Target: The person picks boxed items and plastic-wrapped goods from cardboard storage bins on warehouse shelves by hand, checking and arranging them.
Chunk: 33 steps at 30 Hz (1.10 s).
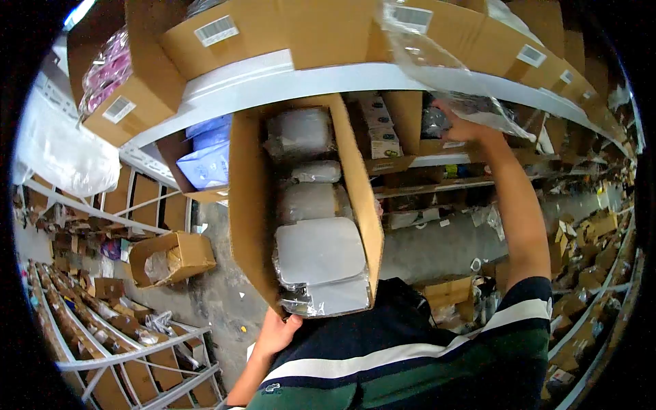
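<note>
My left hand (277, 333) grips the near lower corner of a long open cardboard box (247, 205), its thumb on the edge and the other fingers mostly hidden beneath. The box is tilted towards me, its near end against my body. Inside lie several grey, flat items in clear plastic wrap, the nearest grey wrapped item (320, 251) on top. My right hand (466, 128) reaches into a shelf bin at the right, at a dark plastic-wrapped package (434, 121). Its fingertips are partly hidden there, so their grip is unclear.
A white shelf beam (328, 76) runs above the box, with labelled cartons over it. Clear plastic film (444, 65) hangs near my right hand. Blue packets (207, 160) and small white boxes (383, 137) flank the box. An open carton (184, 256) stands on the floor, left.
</note>
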{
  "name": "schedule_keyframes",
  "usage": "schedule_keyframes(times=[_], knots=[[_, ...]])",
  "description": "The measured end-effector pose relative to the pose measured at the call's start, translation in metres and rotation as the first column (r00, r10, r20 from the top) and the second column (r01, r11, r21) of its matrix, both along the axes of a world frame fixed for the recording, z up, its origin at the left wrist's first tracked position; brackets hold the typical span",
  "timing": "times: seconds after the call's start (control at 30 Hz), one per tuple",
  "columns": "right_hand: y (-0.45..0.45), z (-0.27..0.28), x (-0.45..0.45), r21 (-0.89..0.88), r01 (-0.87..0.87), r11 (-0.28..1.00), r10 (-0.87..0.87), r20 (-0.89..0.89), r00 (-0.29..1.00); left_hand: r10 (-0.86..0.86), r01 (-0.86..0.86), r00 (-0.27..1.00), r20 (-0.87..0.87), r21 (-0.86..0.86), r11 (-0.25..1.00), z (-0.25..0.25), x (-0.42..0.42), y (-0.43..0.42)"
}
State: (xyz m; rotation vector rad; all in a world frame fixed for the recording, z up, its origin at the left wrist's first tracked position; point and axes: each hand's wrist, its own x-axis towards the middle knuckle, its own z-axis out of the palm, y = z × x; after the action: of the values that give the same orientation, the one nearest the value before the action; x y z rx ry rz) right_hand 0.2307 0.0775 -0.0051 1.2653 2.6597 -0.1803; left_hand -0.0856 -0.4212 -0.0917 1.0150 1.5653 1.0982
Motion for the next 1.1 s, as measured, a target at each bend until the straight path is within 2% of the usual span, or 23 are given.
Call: schedule_keyframes(times=[0.07,0.1,0.13,0.17,0.2,0.23,0.27,0.3,0.37,0.43,0.5,0.57,0.63,0.67,0.7,0.73,0.8,0.87,0.93,1.0,1.07,1.1], knots=[[0.023,-0.020,0.020,-0.295,-0.029,0.955,-0.057,-0.280,0.958,0.024,-0.024,1.000,0.013,-0.032,0.999,0.005,0.001,0.001],[-0.009,0.016,0.000,-0.220,0.046,0.975,-0.075,-0.129,0.989,0.020,-0.020,1.000,0.001,-0.024,1.000,0.003,0.002,0.001],[-0.017,0.021,0.001,-0.133,0.096,0.986,-0.107,-0.075,0.991,0.015,-0.015,1.000,-0.011,-0.018,1.000,0.002,0.002,0.001],[-0.036,0.033,0.000,-0.065,0.084,0.994,-0.090,-0.104,0.990,-0.041,0.043,0.997,0.066,-0.027,0.999,0.006,0.000,0.004],[-0.055,0.045,0.000,0.005,0.074,0.997,-0.073,-0.131,0.989,-0.019,0.021,0.997,0.080,-0.026,0.999,0.006,0.000,0.006],[-0.090,0.069,-0.003,0.056,0.014,0.998,-0.001,-0.235,0.972,-0.027,0.028,0.999,0.046,-0.033,0.999,0.005,0.000,0.006],[-0.122,0.086,-0.010,0.021,-0.030,0.999,0.035,-0.271,0.962,-0.034,0.035,0.999,0.010,-0.040,0.999,0.005,0.001,0.008],[-0.149,0.103,-0.021,-0.013,-0.070,0.997,0.062,-0.311,0.948,-0.059,0.064,0.995,0.078,-0.067,0.996,0.006,-0.001,0.009],[-0.189,0.136,-0.055,0.044,-0.470,0.882,0.422,-0.519,0.743,-0.069,0.073,0.995,0.076,-0.063,0.995,0.004,-0.002,0.009],[-0.212,0.144,-0.101,0.215,-0.599,0.771,0.599,-0.562,0.570,-0.095,0.099,0.993,0.063,-0.059,0.993,0.005,-0.003,0.009],[-0.219,0.139,-0.143,0.348,-0.652,0.674,0.736,-0.389,0.554,-0.107,0.111,0.991,0.082,-0.050,0.993,0.008,-0.004,0.011],[-0.213,0.137,-0.185,0.162,-0.763,0.626,0.780,-0.144,0.609,-0.116,0.120,0.989,0.095,-0.039,0.992,0.003,-0.005,0.011],[-0.204,0.118,-0.225,-0.070,-0.691,0.720,0.694,0.062,0.717,-0.119,0.123,0.987,0.112,-0.026,0.992,0.002,-0.005,0.011],[-0.202,0.111,-0.246,-0.172,-0.619,0.766,0.643,0.221,0.733,-0.120,0.125,0.985,0.123,-0.034,0.992,0.005,-0.006,0.012],[-0.197,0.101,-0.260,-0.228,-0.610,0.759,0.651,0.313,0.692,-0.121,0.126,0.984,0.133,-0.035,0.991,0.006,-0.005,0.013],[-0.194,0.091,-0.271,-0.228,-0.609,0.760,0.649,0.321,0.690,-0.121,0.127,0.982,0.142,-0.036,0.991,0.007,-0.005,0.014],[-0.189,0.073,-0.287,-0.414,-0.579,0.702,0.708,0.495,0.504,-0.108,0.111,0.983,0.145,-0.008,0.994,0.006,-0.005,0.014],[-0.192,0.071,-0.292,-0.451,-0.564,0.692,0.715,0.535,0.450,-0.116,0.112,0.988,0.103,0.038,0.993,0.001,-0.005,0.015],[-0.188,0.082,-0.273,-0.312,-0.715,0.626,0.779,0.221,0.586,-0.107,0.102,0.992,0.070,0.075,0.992,-0.003,-0.004,0.015],[-0.177,0.074,-0.266,-0.127,-0.839,0.529,0.848,0.119,0.517,-0.120,0.112,0.991,0.057,0.126,0.986,-0.002,-0.007,0.018],[-0.182,0.105,-0.272,-0.516,-0.611,0.601,0.775,0.188,0.604,-0.118,0.110,0.990,0.081,0.094,0.989,0.003,-0.007,0.020],[-0.185,0.113,-0.268,-0.565,-0.552,0.613,0.726,0.127,0.676,-0.123,0.116,0.990,0.074,0.089,0.989,0.003,-0.008,0.020]])
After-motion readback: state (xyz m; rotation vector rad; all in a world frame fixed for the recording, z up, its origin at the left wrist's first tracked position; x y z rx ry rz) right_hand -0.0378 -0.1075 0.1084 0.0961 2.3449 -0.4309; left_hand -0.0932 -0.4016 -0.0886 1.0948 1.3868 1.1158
